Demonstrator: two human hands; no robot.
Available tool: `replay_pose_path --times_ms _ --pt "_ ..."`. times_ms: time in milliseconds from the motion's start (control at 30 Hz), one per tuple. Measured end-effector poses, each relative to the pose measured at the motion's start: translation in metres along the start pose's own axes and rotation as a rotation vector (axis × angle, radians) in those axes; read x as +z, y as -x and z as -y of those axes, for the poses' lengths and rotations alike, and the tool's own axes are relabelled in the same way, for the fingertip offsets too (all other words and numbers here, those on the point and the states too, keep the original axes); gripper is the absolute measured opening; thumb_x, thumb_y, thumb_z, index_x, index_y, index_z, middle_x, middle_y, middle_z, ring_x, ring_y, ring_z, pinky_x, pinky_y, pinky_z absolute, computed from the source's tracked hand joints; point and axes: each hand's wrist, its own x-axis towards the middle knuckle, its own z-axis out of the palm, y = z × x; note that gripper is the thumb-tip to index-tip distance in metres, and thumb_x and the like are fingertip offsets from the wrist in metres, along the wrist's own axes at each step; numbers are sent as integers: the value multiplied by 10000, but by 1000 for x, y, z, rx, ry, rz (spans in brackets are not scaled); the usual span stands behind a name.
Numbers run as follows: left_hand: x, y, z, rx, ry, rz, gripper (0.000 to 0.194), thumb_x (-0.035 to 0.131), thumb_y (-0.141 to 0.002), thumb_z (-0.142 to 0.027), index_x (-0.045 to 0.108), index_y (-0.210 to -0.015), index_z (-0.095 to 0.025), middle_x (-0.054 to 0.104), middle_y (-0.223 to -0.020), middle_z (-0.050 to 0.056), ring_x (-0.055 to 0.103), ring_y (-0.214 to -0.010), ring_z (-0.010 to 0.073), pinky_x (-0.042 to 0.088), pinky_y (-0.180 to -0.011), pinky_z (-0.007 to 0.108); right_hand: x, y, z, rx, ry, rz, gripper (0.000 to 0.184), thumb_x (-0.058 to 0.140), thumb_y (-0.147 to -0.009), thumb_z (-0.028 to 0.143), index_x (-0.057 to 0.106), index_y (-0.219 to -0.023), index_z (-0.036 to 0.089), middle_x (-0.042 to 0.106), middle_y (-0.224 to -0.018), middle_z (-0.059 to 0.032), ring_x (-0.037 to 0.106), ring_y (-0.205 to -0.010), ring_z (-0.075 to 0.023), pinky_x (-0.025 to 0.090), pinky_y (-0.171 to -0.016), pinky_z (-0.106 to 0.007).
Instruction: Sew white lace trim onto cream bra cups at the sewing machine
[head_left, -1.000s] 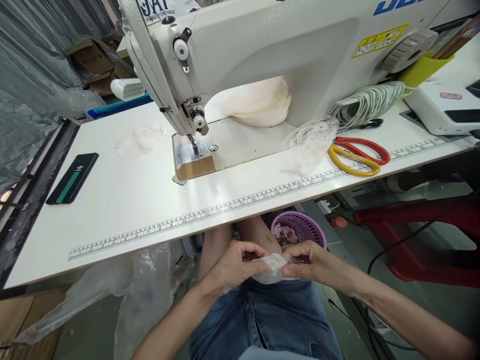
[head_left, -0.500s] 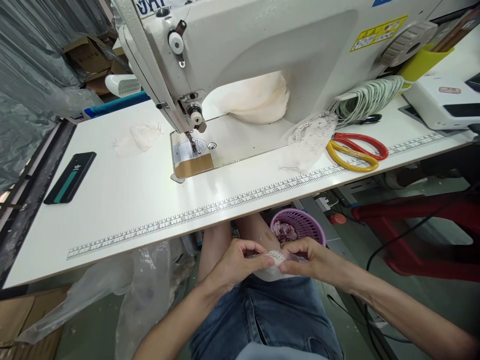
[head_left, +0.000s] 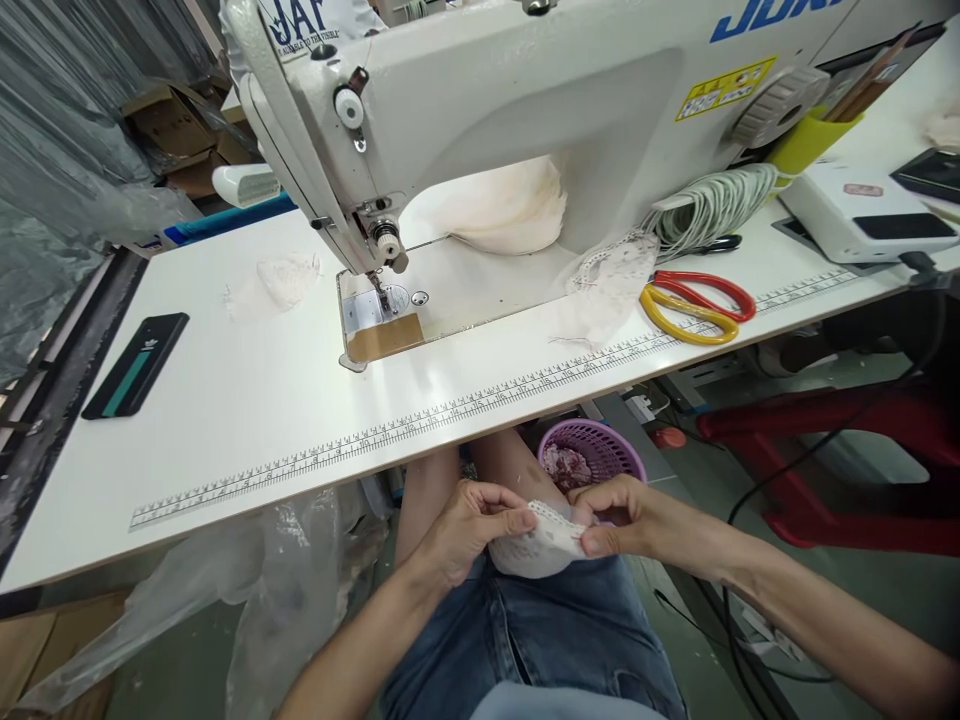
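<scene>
Over my lap I hold a small white piece of lace fabric (head_left: 541, 552), its scalloped edge stretched between both hands. My left hand (head_left: 478, 530) pinches one end of that edge between thumb and fingers. At the other end, my right hand (head_left: 619, 515) grips it the same way. The sheer cloth hangs below my fingers against my jeans (head_left: 555, 635). Above my hands stands the sewing machine (head_left: 480, 120), its needle and presser foot (head_left: 384, 295) over the metal plate with no cloth under it.
Scissors (head_left: 697, 306) with red and yellow handles lie beside another lace piece (head_left: 611, 280). A purple basket (head_left: 619, 450) stands below the table edge. A phone (head_left: 136, 366), a thin cloth scrap (head_left: 277, 283) and a coil of cord (head_left: 709, 210) rest on the table (head_left: 247, 400).
My hands have moved slightly apart, drawing the lace edge out between them, and more of the cloth now shows. The view has shifted slightly.
</scene>
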Motion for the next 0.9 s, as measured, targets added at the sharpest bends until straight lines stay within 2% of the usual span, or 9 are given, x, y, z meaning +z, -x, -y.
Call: replay_pose_path --times_ms 167,333,500,600,700,800,900 --pt "-5 2 -2 -64 -11 44 345 852 -479 -368 706 -661 -112 638 -612 27 525 -571 96 379 -593 227 1 -1 2 -15 1 60 285 697 -720 433 661 -737 151 531 -678 12 445 -641 -117 334 -598 -229" --pt "-13 4 -2 4 22 37 315 853 -488 -347 691 -634 -119 627 -613 18 515 -585 90 376 -618 221 -2 1 -1 -18 25 54 286 699 -718 430 687 -758 148 574 -719 0 488 -672 -130 354 -617 -237" --pt "-10 4 -1 -53 -12 95 338 846 -491 -369 686 -650 -118 622 -665 24 519 -610 100 381 -621 231 0 1 3 -42 63 94 304 706 -711 427 667 -826 148 581 -755 -8 499 -712 -146 366 -637 -246" --pt "-3 4 -5 11 -141 112 343 822 -524 -401 684 -648 -114 588 -682 15 478 -604 88 343 -574 215 9 -8 6 -121 106 40 318 675 -740 448 641 -862 155 558 -755 1 469 -693 -133 341 -609 -237" --pt "-1 6 -7 97 -266 67 359 803 -541 -434 674 -631 -111 542 -641 1 427 -583 78 294 -533 205 19 -19 8 -154 156 -26 339 589 -805 487 606 -759 152 486 -672 19 413 -622 -111 294 -543 -228" --pt "-4 9 -6 89 -273 47 364 769 -587 -453 665 -655 -111 535 -620 0 417 -574 80 283 -526 203 25 -23 9 -162 166 -83 368 564 -816 506 560 -700 157 435 -638 33 374 -588 -100 274 -519 -226" --pt "-8 11 -2 93 -241 51 324 780 -592 -396 663 -694 -112 554 -654 5 449 -615 91 318 -571 206 28 -23 11 -175 214 -123 380 566 -806 515 526 -673 162 413 -626 38 353 -582 -99 272 -517 -229"
